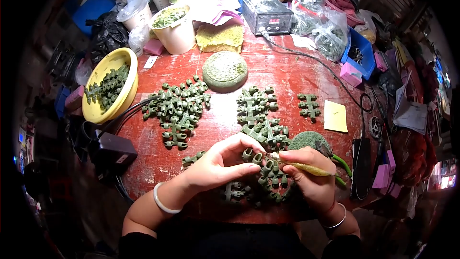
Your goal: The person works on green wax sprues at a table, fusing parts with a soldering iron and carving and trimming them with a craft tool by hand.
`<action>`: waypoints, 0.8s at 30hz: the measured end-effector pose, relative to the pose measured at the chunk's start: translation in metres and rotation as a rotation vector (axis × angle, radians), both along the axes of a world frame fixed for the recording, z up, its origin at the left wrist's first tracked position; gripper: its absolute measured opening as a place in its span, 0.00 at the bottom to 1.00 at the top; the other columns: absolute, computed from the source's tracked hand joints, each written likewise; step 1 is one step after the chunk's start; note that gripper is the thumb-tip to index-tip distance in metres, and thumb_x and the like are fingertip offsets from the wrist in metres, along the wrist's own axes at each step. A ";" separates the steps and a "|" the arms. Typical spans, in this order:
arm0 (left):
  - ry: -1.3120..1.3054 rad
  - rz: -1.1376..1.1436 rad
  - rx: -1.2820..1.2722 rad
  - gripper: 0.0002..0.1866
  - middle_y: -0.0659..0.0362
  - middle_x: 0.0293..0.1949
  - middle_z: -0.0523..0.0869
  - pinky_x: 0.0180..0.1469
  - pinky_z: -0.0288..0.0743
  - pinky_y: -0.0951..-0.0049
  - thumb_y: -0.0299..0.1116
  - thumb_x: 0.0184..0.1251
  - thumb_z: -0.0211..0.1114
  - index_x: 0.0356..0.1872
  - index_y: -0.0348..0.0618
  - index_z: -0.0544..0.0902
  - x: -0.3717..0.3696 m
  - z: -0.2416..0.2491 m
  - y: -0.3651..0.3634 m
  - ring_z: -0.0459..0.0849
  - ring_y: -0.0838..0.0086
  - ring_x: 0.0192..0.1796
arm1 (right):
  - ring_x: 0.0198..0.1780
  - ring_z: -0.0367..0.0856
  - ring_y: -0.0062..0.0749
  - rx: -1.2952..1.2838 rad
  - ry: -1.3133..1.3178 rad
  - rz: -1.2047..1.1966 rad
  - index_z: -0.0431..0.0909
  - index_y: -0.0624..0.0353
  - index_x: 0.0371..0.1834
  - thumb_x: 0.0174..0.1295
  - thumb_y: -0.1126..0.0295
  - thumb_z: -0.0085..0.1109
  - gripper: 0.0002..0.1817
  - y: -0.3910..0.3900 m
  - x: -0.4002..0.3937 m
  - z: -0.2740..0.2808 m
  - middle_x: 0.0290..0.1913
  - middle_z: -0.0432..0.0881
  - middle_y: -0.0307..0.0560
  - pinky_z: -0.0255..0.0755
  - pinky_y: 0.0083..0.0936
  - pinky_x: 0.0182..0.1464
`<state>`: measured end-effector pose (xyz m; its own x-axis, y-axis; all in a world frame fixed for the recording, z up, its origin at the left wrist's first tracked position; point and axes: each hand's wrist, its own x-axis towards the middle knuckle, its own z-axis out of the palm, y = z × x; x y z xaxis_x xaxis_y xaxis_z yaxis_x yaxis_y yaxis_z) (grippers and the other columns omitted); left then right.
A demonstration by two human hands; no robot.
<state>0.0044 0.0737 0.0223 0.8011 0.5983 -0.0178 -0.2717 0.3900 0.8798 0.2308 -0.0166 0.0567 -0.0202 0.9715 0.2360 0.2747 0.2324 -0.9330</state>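
My left hand [223, 160] is closed around a dark green piece [257, 157] with rounded hollow knobs, pinched between thumb and fingers. My right hand [311, 170] grips a thin-tipped tool with a yellow handle [306, 167], pen-fashion. Its tip is close to the green piece; contact cannot be made out. Below and between the hands are more green knobbed pieces [235, 191]. Just beyond them lies a cluster of green branched pieces [256, 108]. A round green pad [309, 140] is beside my right hand, with green-handled pliers [341, 162] near it.
A large pile of green pieces [177, 105] lies left of centre, near a yellow bowl [133, 86]. A round speckled block [225, 72] sits at the middle. Behind are white buckets [179, 37] and a control box [268, 14] with a cable. A yellow note [335, 116] lies right.
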 end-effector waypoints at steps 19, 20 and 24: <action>0.174 0.087 0.243 0.18 0.58 0.53 0.83 0.63 0.73 0.72 0.21 0.66 0.73 0.55 0.36 0.80 -0.004 0.002 0.002 0.80 0.76 0.58 | 0.33 0.84 0.30 0.240 -0.179 0.051 0.87 0.59 0.52 0.55 0.83 0.73 0.20 0.000 -0.006 -0.003 0.39 0.87 0.44 0.77 0.24 0.36; 0.225 0.104 0.340 0.18 0.58 0.53 0.84 0.63 0.73 0.72 0.22 0.65 0.73 0.54 0.37 0.81 -0.003 0.003 0.002 0.81 0.76 0.57 | 0.33 0.84 0.31 0.250 -0.208 0.000 0.87 0.59 0.52 0.54 0.83 0.73 0.20 0.000 -0.006 -0.001 0.40 0.87 0.45 0.77 0.24 0.36; 0.382 0.096 0.605 0.16 0.58 0.48 0.87 0.59 0.76 0.71 0.24 0.63 0.75 0.51 0.38 0.84 -0.004 0.016 0.001 0.84 0.74 0.52 | 0.36 0.85 0.27 -0.001 0.094 -0.032 0.85 0.66 0.51 0.70 0.74 0.64 0.10 -0.013 -0.001 -0.007 0.43 0.88 0.49 0.79 0.24 0.38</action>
